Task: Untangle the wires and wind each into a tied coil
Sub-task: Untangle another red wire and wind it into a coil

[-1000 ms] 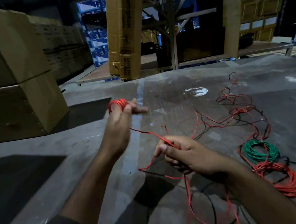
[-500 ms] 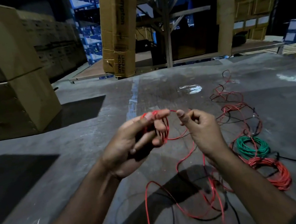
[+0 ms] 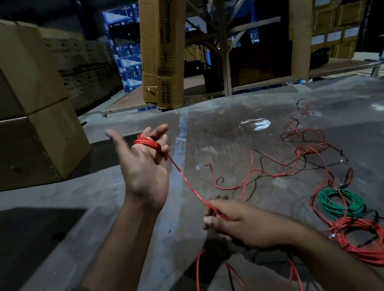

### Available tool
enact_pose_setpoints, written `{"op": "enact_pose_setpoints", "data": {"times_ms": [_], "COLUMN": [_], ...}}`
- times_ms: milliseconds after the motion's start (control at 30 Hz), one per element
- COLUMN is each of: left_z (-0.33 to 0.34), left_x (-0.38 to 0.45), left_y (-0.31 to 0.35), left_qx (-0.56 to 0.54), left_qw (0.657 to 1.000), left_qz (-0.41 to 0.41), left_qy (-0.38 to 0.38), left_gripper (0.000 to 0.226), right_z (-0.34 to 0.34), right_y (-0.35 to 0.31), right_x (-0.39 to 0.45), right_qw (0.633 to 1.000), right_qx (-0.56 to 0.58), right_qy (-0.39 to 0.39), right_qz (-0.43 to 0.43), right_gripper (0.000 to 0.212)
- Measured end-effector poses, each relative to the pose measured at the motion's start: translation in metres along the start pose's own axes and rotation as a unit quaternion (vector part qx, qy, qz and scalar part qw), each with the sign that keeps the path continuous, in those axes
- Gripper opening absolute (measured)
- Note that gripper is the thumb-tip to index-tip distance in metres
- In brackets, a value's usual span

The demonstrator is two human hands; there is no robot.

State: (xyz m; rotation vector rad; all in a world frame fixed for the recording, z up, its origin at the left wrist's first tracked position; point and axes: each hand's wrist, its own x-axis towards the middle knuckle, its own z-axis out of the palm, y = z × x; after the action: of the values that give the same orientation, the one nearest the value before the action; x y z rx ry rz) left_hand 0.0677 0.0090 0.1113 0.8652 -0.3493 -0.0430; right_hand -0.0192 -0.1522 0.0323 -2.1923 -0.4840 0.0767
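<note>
Red wire (image 3: 147, 143) btwn L hand (image 3: 143, 175), R hand (image 3: 244, 224)

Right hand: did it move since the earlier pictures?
Yes. Against the coiled green wire, the right hand dropped nearer the person, pinching thin red wire.
</note>
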Motion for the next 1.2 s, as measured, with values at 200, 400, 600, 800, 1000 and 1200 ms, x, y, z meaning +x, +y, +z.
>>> {"op": "enact_pose_setpoints", "data": {"times_ms": [200, 400, 600, 800, 1000, 1200], "left_z": [-0.013, 0.0, 0.021, 0.018, 0.013, 0.006], "left_x": [-0.014, -0.038, -0.047, -0.043, -0.021, -0.014], "left_y": [-0.028, -0.032, -0.019, -0.004, -0.001, -0.011], "left_qx": [0.394, 0.424, 0.1, -0.159, -0.084, 0.193], "left_qw": [0.913, 0.857, 0.912, 0.943, 0.99, 0.976], "left_qz": [0.002, -0.134, -0.258, -0.197, -0.067, -0.012], "left_qy": [-0.103, -0.261, -0.304, -0.216, -0.093, -0.097], "left_gripper": [0.075, 0.108, 0.114, 0.107, 0.111, 0.083], "right_z": [-0.013, -0.038, -0.045, -0.016, 0.002, -0.006], "right_y": [-0.018, -0.007, 0.0, 0.004, 0.002, -0.007], "right_x": [-0.003, -0.006, -0.003, 0.011, 0.006, -0.002], "right_qw": [0.981, 0.892, 0.889, 0.906, 0.985, 0.992], "right_qx": [0.017, 0.058, 0.146, 0.356, 0.146, -0.031], "right_qy": [0.161, 0.437, 0.428, 0.22, 0.081, 0.103], "right_qz": [-0.11, -0.094, -0.07, 0.064, 0.045, -0.069], "right_gripper": [0.024, 0.027, 0.028, 0.036, 0.033, 0.016]}}
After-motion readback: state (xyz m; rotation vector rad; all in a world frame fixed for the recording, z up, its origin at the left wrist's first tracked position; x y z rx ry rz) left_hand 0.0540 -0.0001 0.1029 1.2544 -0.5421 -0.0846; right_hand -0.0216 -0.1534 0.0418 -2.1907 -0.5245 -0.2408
